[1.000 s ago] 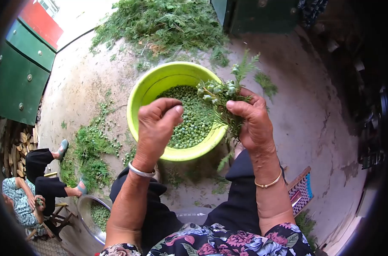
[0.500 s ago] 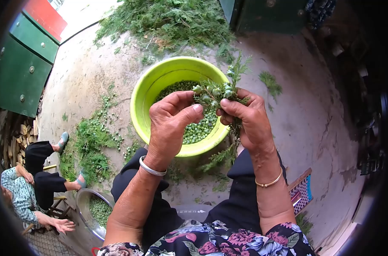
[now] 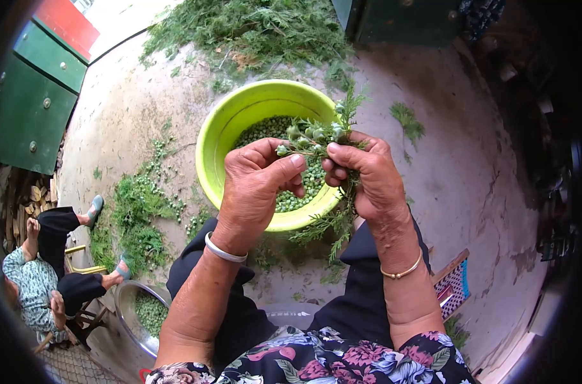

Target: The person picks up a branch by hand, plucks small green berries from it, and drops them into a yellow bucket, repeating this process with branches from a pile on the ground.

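My right hand (image 3: 368, 173) pinches a cypress sprig (image 3: 345, 112) between thumb and fingers; its leafy tips stick up above the hand and hang below it. Pale green cones (image 3: 316, 133) cluster on the sprig, pointing towards my left hand (image 3: 256, 185). The left thumb and forefinger close around a small cone (image 3: 282, 150) at the cluster's near end; the fingers partly hide it. Below both hands stands a yellow-green plastic tub (image 3: 214, 137), its bottom covered with loose green cones (image 3: 310, 185).
A large heap of cypress branches (image 3: 246, 32) lies beyond the tub. Smaller clippings (image 3: 137, 217) and loose cones are on the floor at left. A seated person (image 3: 38, 288) is at lower left beside a metal basin (image 3: 128, 320) of cones. A woven stool (image 3: 454, 288) stands at right.
The sprig has tilted slightly, and my left fingertips have shifted along its cones. The seated person has raised one hand and drawn the other back to the body.
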{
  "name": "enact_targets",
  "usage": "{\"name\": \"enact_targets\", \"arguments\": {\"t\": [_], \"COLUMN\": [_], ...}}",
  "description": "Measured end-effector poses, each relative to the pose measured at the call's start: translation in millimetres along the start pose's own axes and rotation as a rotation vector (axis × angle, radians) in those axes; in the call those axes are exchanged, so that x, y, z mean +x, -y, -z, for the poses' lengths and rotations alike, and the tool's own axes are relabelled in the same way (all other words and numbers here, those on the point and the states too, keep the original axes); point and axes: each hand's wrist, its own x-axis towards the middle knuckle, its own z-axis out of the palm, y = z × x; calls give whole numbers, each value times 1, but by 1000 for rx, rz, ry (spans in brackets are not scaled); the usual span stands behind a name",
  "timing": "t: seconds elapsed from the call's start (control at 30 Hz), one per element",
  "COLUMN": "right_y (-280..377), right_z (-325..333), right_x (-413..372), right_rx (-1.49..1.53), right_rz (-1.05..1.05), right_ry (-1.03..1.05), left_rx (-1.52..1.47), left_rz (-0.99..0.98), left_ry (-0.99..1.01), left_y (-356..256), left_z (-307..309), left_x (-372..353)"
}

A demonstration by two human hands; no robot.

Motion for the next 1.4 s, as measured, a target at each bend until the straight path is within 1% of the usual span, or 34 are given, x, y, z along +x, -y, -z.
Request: {"name": "enact_targets", "arguments": {"t": [0.03, 0.13, 0.2, 0.27, 0.4, 0.47, 0.5, 0.53, 0.6, 0.63, 0.67, 0.73, 0.77, 0.8, 0.83, 0.9, 0.97, 1.03, 1.17, 1.23, 1.37, 1.4], "right_y": [0, 0, -1, -3, -2, 0, 1, 3, 11, 12, 13, 15, 14, 14, 14, 12, 13, 14, 15, 14, 13, 12], "right_z": [0, 0, -3, -3, -5, -3, -1, 1, 6, 8, 8, 10, 11, 11, 11, 12, 10, 5, 0, -2, -3, -5], "right_x": [0, 0, 0, 1, 2, 2, 1, 0, -2, -2, -3, -5, -6, -7, -8, -8, -8, -9, -8, -7, -7, -7], "right_rx": [0, 59, 57, 41, 59, 84, 110, 111, 185, 188, 187, 186, 181, 167, 153, 98, 42, 36, 28, -1, -81, -126], "right_rz": [-2, -8, 21, 25, 44, 52, 58, 57, 94, 95, 99, 94, 89, 88, 89, 101, 116, 69, 39, 48, 27, 29], "right_ry": [0, 9, 34, 54, 84, 60, 38, 37, -3, 10, 11, 90, 90, 138, 188, 211, 236, 255, 256, 246, 272, 260], "left_rx": [84, 123, 103, -49, -15, -199, -329, -537, -592, -511, -510, -384, -400, -404, -366, -289, -278, -303, -311, -393, -384, -329], "left_rz": [-39, -87, -90, -78, -110, 36, 82, 85, 43, 28, 26, 67, 71, 72, 95, 151, 127, 97, 62, 56, 83, 69], "left_ry": [-29, -59, -74, -110, -92, -108, -155, -159, -60, -12, -9, -83, -46, -51, -10, 67, 83, 151, 157, 73, 65, 35], "left_y": [-2, -5, -2, 1, -3, -13, -15, -19, -29, -28, -30, -31, -25, -20, -16, -11, -8, -9, -9, -14, -11, -7], "left_z": [-1, 1, -1, 0, 2, 7, 21, 37, 54, 58, 46, 18, 20, 21, 20, 18, 6, -1, 3, 3, 4, 5], "left_x": [0, 1, 0, 2, 5, 5, 12, 16, 17, 16, 13, 6, 4, 3, 3, 1, 0, -2, -1, -1, -2, 0]}}
